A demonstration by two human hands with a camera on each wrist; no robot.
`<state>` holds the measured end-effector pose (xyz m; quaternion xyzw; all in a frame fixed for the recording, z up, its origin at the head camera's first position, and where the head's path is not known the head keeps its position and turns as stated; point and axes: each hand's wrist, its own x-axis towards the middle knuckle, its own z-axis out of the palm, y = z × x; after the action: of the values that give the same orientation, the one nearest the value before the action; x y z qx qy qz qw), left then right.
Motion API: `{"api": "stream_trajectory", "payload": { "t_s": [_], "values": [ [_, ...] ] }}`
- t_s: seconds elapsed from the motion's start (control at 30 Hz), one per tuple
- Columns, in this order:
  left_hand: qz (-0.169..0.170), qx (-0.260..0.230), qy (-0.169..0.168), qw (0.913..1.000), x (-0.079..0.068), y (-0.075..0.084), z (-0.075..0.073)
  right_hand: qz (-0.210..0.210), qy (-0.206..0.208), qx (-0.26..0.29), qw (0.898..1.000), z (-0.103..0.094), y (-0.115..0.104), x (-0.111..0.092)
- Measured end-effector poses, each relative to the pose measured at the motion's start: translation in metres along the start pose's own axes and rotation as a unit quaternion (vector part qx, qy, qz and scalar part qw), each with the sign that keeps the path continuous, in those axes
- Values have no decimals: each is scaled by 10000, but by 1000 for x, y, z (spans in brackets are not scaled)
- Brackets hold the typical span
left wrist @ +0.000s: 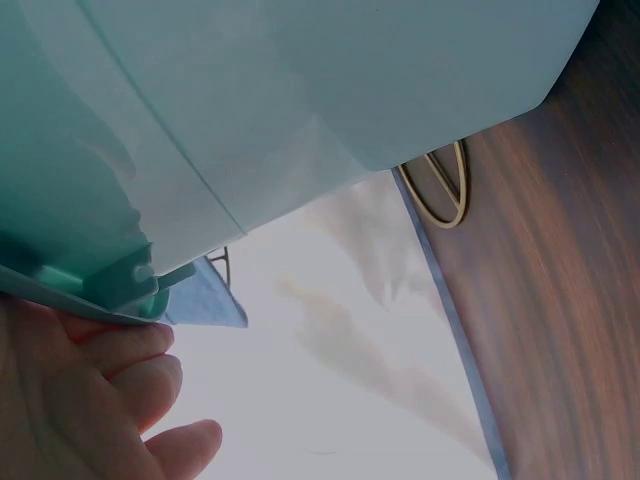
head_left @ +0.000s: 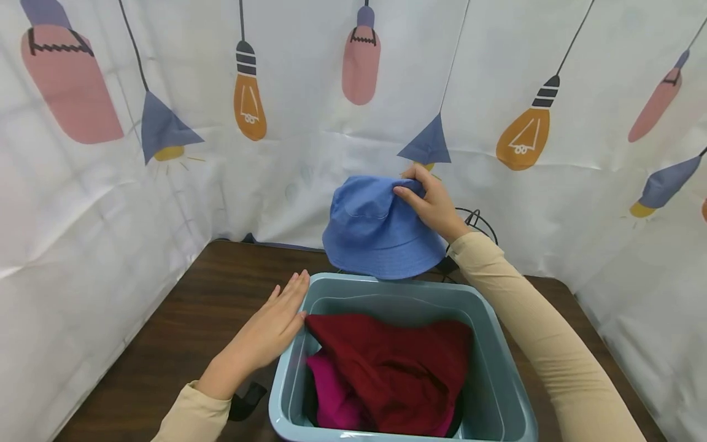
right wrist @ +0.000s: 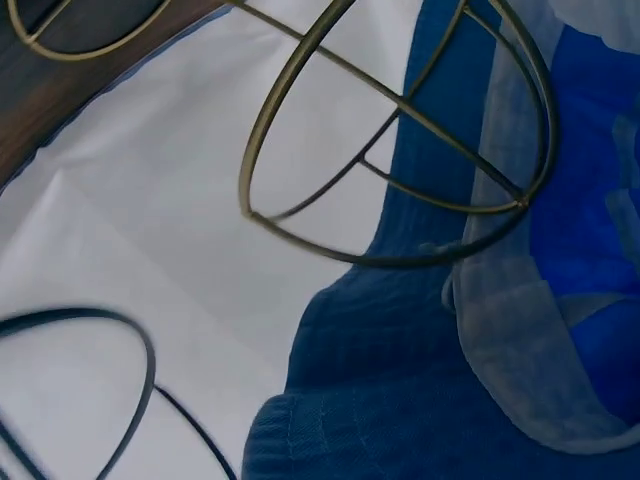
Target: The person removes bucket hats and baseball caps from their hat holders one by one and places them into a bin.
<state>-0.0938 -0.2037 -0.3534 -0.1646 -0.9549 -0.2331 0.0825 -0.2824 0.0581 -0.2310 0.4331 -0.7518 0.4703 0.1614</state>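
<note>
My right hand (head_left: 433, 205) pinches the crown of a blue bucket hat (head_left: 381, 233) between thumb and fingers, behind the far rim of a light blue plastic bin (head_left: 280, 387). From the right wrist, the hat's inner band and lining show beside the domed head of a brass-coloured wire stand (right wrist: 400, 103); how far the dome sits inside the hat I cannot tell. My left hand (head_left: 270, 334) rests against the bin's left rim, fingers fairly straight. Dark red fabric (head_left: 403, 362) lies in the bin over a magenta piece (head_left: 334, 393); their kinds cannot be made out.
A dark wooden table (head_left: 182, 325) carries the bin. White cloth printed with lamps (head_left: 309, 184) hangs behind and at both sides. A black cable (head_left: 488, 227) loops behind the right wrist. Part of the stand's wire base (left wrist: 460, 190) shows in the left wrist view.
</note>
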Motion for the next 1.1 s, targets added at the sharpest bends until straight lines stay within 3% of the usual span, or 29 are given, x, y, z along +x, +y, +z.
{"api": "stream_trajectory", "payload": {
  "t_s": [0.1, 0.27, 0.7, 0.83, 1.1],
  "values": [
    [-5, -3, -8, 10000, 0, -1, -1, 141, -124, -21, 9998, -5, 12, -2],
    [-7, -21, -36, 10000, 0, -1, -1, 146, -333, -152, 9992, -12, 9, -10],
    [-9, -59, -49, 10000, 2, -1, 1, -1259, -173, -34, 9919, -14, -4, -35],
    [-23, -88, -61, 9999, 2, -1, 0, -1629, -363, -87, 9859, -13, -6, -45],
    [24, -95, -67, 9999, 2, -2, 0, -1877, -848, -335, 9780, -14, -6, -70]
  ]
}}
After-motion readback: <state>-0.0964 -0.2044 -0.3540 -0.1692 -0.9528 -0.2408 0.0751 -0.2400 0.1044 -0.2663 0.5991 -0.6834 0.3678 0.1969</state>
